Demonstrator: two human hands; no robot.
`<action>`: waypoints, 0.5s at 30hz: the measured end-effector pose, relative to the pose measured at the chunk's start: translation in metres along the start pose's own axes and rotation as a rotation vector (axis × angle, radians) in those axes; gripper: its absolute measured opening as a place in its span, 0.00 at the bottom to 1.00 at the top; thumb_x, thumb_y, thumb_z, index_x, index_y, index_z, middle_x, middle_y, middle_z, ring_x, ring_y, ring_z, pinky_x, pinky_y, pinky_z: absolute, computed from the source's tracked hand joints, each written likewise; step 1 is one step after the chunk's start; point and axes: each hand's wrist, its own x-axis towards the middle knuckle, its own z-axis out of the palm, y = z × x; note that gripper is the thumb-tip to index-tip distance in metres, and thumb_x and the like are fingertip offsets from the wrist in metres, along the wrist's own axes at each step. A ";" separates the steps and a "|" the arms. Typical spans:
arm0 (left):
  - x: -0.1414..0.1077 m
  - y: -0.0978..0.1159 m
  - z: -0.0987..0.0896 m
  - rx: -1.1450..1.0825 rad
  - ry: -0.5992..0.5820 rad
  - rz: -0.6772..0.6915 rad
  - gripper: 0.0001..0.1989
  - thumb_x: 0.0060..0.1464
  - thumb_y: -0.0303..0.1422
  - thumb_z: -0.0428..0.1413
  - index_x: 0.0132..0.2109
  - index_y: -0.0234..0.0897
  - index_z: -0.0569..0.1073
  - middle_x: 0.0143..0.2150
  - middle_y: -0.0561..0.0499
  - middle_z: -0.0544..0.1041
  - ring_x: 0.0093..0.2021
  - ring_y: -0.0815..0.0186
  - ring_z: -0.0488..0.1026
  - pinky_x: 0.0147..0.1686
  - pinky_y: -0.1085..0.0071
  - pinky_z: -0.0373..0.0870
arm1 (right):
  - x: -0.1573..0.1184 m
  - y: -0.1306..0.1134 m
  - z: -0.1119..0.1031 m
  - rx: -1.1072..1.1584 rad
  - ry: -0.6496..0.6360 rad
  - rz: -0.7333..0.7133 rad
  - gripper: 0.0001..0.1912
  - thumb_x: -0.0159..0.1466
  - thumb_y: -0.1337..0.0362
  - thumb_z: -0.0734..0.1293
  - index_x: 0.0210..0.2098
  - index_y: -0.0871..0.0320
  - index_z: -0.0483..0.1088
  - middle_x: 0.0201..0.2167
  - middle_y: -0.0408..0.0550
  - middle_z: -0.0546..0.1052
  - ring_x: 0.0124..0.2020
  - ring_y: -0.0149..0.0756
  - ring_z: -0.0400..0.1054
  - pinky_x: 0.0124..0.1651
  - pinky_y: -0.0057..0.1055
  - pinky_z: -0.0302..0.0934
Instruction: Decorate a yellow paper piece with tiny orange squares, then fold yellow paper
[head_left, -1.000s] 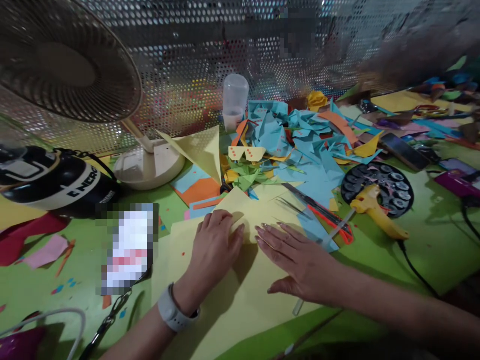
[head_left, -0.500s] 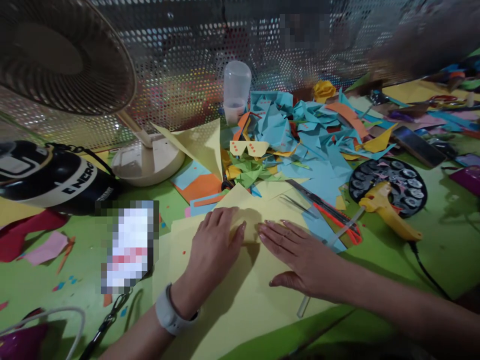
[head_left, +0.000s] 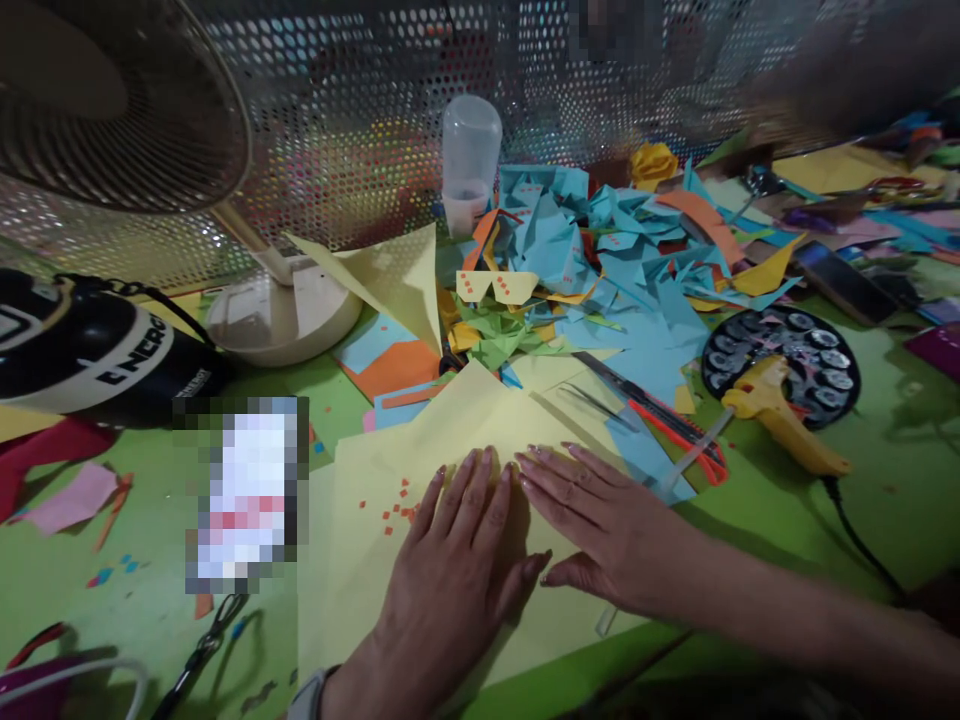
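My left hand (head_left: pixel 457 555) lies flat on pale yellow paper (head_left: pixel 337 610), fingers stretched forward. My right hand (head_left: pixel 607 535) also rests palm down on this paper, its fingertips pointing at those of the left. Nothing shows in either hand; whatever is beneath the palms is hidden. Small orange-red paper squares (head_left: pixel 397 515) are scattered beside my left fingers. Ahead of the right hand are tweezers (head_left: pixel 600 408) and an orange-and-black utility knife (head_left: pixel 679 437). One end of a clear stick (head_left: pixel 606 622) pokes out below my right wrist.
A yellow glue gun (head_left: pixel 795 435) leans on a round black tray (head_left: pixel 720 370). Cut blue paper (head_left: pixel 555 240) is heaped behind, beside a plastic bottle (head_left: pixel 471 150). At left stand a fan (head_left: pixel 247 325) and a black flask (head_left: pixel 82 370), near a blurred-out phone (head_left: pixel 251 470).
My left hand has slid toward me and flattened beside the right, with its fingers straightened. More orange-red squares now show on the paper. My right hand has stayed nearly in place.
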 end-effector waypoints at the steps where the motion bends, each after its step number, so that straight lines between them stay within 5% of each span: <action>1: 0.000 0.000 0.000 0.005 -0.001 -0.002 0.32 0.59 0.49 0.44 0.63 0.31 0.57 0.64 0.38 0.61 0.65 0.52 0.55 0.60 0.53 0.53 | -0.002 -0.001 0.001 0.012 -0.011 -0.009 0.35 0.66 0.48 0.58 0.62 0.69 0.56 0.63 0.62 0.58 0.66 0.48 0.44 0.65 0.49 0.46; 15: -0.005 0.002 0.001 0.018 -0.003 0.008 0.32 0.58 0.48 0.47 0.62 0.30 0.58 0.65 0.37 0.60 0.64 0.51 0.56 0.59 0.53 0.54 | -0.003 -0.001 0.001 0.081 -0.172 0.019 0.39 0.66 0.44 0.53 0.64 0.69 0.50 0.65 0.60 0.53 0.67 0.47 0.40 0.67 0.48 0.41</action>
